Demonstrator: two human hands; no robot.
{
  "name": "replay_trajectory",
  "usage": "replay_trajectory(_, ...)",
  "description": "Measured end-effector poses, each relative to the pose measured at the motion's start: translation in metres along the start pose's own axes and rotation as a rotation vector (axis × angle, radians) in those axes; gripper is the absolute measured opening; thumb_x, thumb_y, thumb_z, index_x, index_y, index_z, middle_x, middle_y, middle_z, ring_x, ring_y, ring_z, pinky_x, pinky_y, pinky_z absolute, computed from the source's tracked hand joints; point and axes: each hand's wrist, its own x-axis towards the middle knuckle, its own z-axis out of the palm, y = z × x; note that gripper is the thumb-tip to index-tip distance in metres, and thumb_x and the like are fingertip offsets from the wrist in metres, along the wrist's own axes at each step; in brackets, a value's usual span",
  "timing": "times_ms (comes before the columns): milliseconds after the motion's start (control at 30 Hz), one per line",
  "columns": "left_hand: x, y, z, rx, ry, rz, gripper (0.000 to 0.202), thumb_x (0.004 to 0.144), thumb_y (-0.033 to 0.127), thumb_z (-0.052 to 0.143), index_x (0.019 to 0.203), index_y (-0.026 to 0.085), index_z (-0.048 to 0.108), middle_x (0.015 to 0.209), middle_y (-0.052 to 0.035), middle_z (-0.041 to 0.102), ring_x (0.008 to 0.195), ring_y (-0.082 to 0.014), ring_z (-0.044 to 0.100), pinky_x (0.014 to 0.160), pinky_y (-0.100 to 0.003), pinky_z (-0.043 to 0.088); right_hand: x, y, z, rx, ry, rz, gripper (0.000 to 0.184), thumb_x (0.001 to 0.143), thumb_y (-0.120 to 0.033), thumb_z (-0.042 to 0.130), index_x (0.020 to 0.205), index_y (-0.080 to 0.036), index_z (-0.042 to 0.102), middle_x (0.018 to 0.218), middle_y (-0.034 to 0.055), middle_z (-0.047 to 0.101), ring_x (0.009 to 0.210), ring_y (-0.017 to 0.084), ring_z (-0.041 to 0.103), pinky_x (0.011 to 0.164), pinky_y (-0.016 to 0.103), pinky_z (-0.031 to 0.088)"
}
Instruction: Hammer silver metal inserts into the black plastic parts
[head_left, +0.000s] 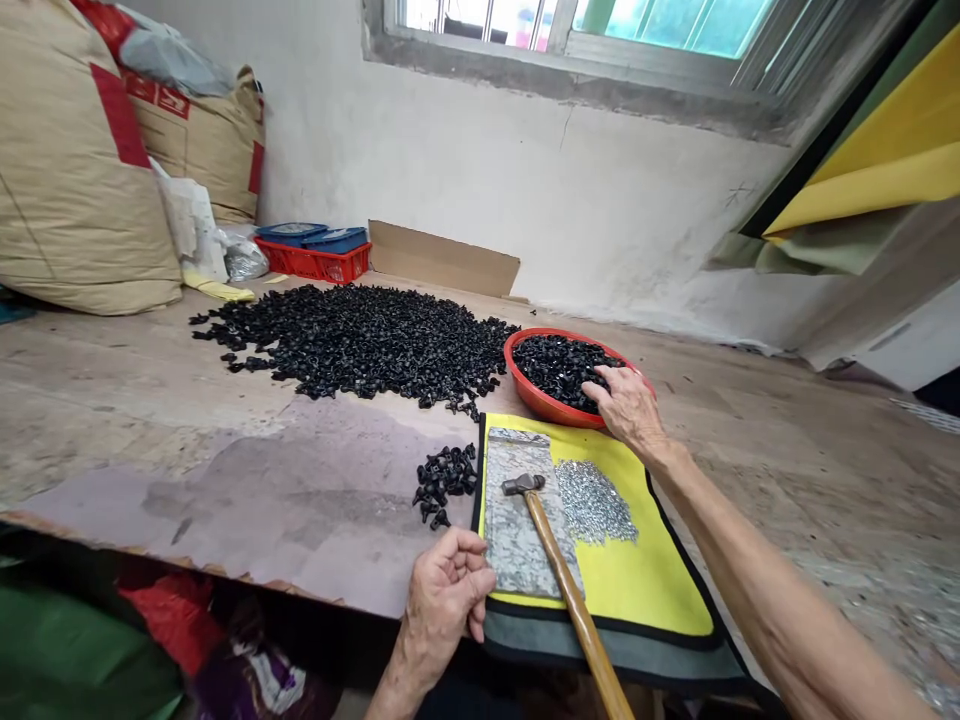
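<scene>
My right hand [628, 405] reaches over the near right rim of a red basin [551, 405], its fingers apart above the small black plastic parts [559, 368] inside. Low in the view, my left hand [448, 585] is closed, thumb against curled fingers, beside the lower left edge of a grey stone slab [517, 540]. Whatever those fingers hold, if anything, is hidden. A hammer [566, 580] lies with its head on the slab and its wooden handle pointing toward me. Small shiny metal pieces [596, 500] are spread on the yellow mat [660, 580] right of the slab.
A wide heap of black parts [367, 340] covers the table behind, and a smaller group [444, 480] lies left of the slab. Large tan sacks [75, 170], a red crate [315, 262] and a cardboard strip [442, 258] stand at the back. The table's front edge is near my left hand.
</scene>
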Motion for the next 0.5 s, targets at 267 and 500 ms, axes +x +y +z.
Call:
replay_trajectory(267, -0.003, -0.006, 0.0, -0.012, 0.004, 0.019, 0.028, 0.064, 0.034, 0.07, 0.074, 0.015, 0.053, 0.048, 0.0061, 0.049, 0.032, -0.0053, 0.043, 0.03, -0.015, 0.036, 0.029, 0.008, 0.039, -0.353, -0.12, -0.005, 0.079, 0.081, -0.067, 0.028, 0.135, -0.01, 0.037, 0.141, 0.0227, 0.033, 0.129, 0.038, 0.027, 0.101, 0.052, 0.022)
replay_trajectory(500, -0.001, -0.013, 0.003, -0.071, 0.086, 0.026, 0.032, 0.061, 0.039, 0.074, 0.073, 0.014, 0.057, 0.052, 0.0042, 0.052, 0.031, -0.003, 0.04, 0.03, -0.013, 0.029, 0.078, -0.008, 0.067, -0.506, -0.158, -0.029, 0.056, 0.088, -0.05, 0.04, 0.132, -0.016, 0.04, 0.135, 0.0158, 0.041, 0.122, 0.03, 0.04, 0.099, 0.052, 0.031)
